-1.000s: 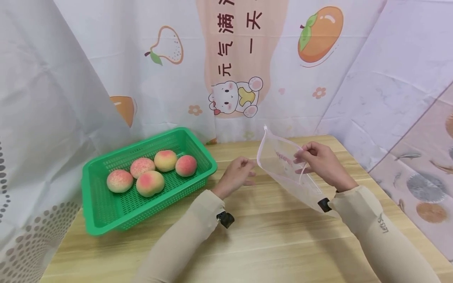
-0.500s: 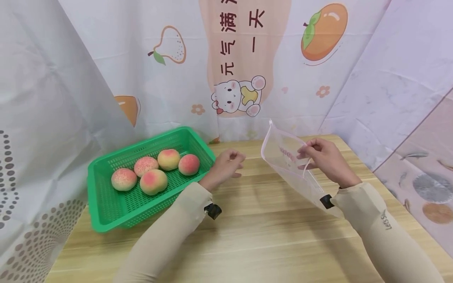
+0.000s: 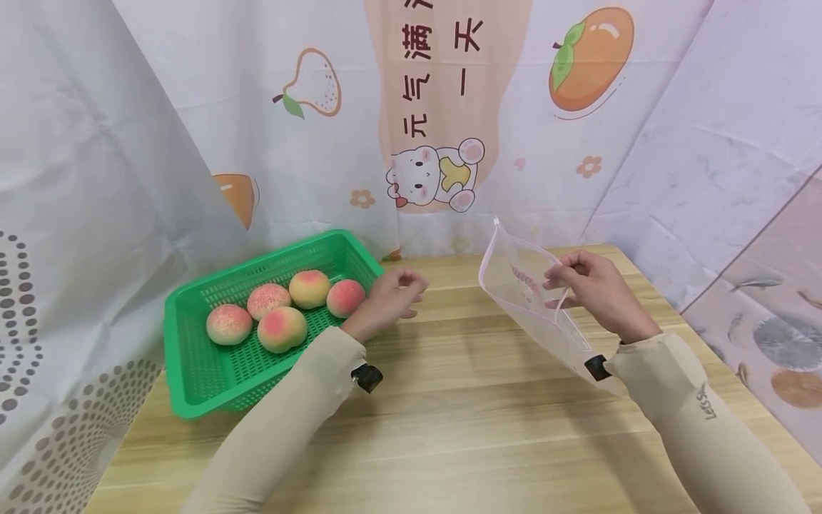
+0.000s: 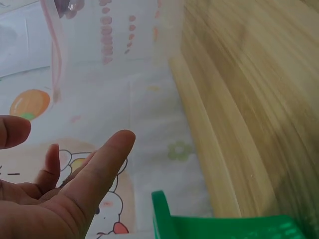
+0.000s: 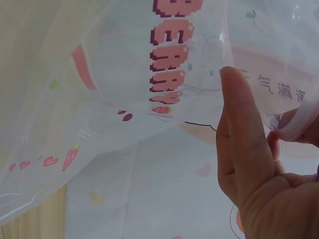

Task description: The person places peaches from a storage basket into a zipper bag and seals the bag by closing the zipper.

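My right hand [image 3: 594,289] pinches the rim of a translucent zip bag [image 3: 523,289] with a pink edge, at the right of the table in the head view. The bag's mouth gapes toward the left. Red "BERRY" lettering [image 5: 172,55] and small strawberry prints show on it in the right wrist view. My left hand [image 3: 388,300] holds nothing, fingers loosely bent, just off the right end of a green plastic basket [image 3: 199,392]. In the basket lie several peaches [image 3: 282,330], and the nearest to that hand is a reddish peach [image 3: 345,298].
A light wooden table [image 3: 437,428] carries the basket at left and the bag at right. Behind it hangs a white printed curtain [image 3: 289,164] with fruit pictures and lettering. Another patterned cloth [image 3: 758,285] hangs along the right side.
My left hand has moved left, away from the bag and toward the basket. My right hand keeps its hold on the bag's rim. The head view has shifted slightly.
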`<state>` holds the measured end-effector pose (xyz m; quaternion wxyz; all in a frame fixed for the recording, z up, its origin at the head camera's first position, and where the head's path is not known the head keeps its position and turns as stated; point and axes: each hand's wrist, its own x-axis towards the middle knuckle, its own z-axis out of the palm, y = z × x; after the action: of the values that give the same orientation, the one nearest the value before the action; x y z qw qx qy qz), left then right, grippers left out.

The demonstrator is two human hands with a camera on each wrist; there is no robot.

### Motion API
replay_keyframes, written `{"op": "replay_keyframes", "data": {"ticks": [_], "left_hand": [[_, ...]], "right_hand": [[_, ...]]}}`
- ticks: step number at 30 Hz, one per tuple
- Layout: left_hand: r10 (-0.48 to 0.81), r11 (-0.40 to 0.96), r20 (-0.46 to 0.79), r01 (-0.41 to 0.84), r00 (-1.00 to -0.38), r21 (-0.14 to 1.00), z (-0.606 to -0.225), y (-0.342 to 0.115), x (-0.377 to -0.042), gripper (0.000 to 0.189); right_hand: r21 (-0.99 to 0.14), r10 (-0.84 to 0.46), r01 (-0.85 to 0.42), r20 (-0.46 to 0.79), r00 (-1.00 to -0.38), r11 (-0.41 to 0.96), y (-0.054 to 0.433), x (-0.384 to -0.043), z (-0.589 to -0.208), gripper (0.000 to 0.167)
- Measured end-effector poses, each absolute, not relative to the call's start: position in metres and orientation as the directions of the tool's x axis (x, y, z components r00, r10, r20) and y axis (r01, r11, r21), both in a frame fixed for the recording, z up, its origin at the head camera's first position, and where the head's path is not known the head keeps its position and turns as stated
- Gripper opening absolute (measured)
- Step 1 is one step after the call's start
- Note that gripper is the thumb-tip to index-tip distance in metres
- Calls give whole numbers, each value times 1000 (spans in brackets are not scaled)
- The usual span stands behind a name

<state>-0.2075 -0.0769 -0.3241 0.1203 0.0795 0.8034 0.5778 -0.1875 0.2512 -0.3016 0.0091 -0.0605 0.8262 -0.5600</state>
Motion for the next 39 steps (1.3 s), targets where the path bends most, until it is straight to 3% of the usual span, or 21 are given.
{"op": "replay_keyframes", "data": {"ticks": [22, 39], "left_hand": [[253, 633, 12, 174, -967, 755, -310, -121, -216, 30], [336, 784, -135, 197, -932, 589, -292, -149, -228, 42]], "right_hand": [[-927, -99, -88, 56, -994, 364, 254, -186, -303, 25], [-938, -95, -75, 45, -994, 339, 256, -188, -303, 27]]}}
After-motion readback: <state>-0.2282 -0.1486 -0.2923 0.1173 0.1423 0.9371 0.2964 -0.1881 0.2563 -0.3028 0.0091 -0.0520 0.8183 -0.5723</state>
